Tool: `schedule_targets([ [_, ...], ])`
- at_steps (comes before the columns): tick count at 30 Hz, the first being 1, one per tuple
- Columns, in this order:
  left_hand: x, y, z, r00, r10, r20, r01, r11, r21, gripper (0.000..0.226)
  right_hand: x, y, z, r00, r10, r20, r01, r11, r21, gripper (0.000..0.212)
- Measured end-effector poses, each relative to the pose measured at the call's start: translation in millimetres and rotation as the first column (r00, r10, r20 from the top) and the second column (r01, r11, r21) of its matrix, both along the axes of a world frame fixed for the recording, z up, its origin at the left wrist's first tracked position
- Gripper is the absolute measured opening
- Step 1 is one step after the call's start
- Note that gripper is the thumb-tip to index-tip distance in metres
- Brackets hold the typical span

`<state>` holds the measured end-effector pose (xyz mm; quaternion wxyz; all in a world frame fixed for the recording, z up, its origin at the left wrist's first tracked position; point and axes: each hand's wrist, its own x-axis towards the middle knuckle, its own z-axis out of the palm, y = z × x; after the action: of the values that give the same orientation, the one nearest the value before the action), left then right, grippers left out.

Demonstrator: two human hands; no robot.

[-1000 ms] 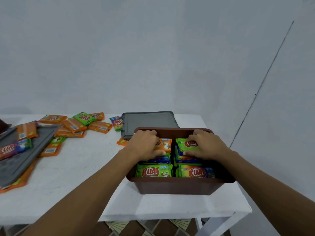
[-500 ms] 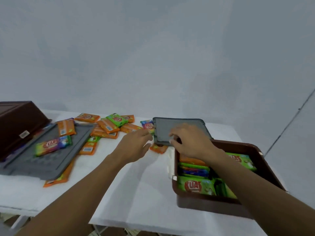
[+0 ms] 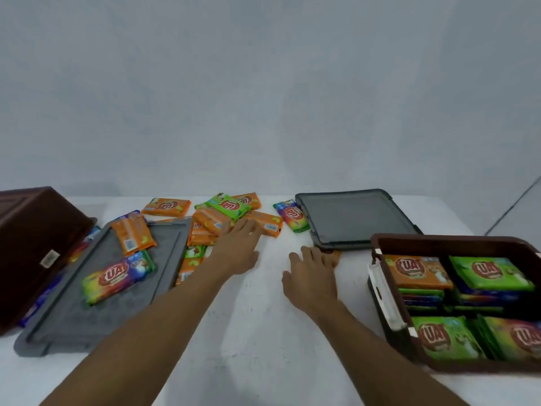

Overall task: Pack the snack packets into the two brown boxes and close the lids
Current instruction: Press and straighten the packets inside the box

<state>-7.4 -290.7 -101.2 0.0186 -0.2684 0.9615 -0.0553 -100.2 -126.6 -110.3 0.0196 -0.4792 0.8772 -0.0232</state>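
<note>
the left hand is stretched toward 12 o'clock over the white desk, its grip released and fingers straight. the fingertips are at the edge of the loose snack packets heaped at 11 o'clock; whether they touch one i cannot tell. the right hand is low over the desk, just beside the left at its 3 o'clock. its grip is also released and holds nothing. the fingers spread toward an orange packet corner that pokes from under the near edge of the dark grey lid at 1 o'clock. a rainbow packet lies against that lid's 9 o'clock side. the open brown box sits at 4 o'clock, filled with stacked packets in orange, green and blue. at 9 o'clock the second brown box lies tipped, bottom up, beside a second grey lid. this lid carries 2 packets: an orange one and a multicolour one. more packets stick out from beneath the tipped box and that lid.
</note>
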Motion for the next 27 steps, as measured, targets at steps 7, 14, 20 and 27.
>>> schedule_targets([
  [7,-28.7,-9.8,-23.2,0.999,0.039,-0.031,-0.040,0.998,-0.041,0.061,8.3,7.2,-28.1,0.967,-0.249,0.044,0.253,0.954,-0.162,0.057],
  [14,-15.5,1.4,-34.5,0.968,-0.159,-0.197,0.126,0.977,-0.170,0.046,9.9,10.0,-28.2,0.960,-0.277,-0.027,0.271,0.953,-0.137,0.060],
  [20,7.9,-6.7,-42.0,0.908,-0.321,-0.268,0.339,0.941,0.021,0.052,16.2,24.2,-34.0,0.964,-0.265,-0.028,0.250,0.934,-0.255,0.051],
  [27,15.4,-16.5,-19.4,0.892,-0.175,-0.416,0.322,0.893,0.314,0.055,20.7,25.7,-23.9,0.961,-0.278,0.018,0.273,0.930,-0.245,0.051],
])
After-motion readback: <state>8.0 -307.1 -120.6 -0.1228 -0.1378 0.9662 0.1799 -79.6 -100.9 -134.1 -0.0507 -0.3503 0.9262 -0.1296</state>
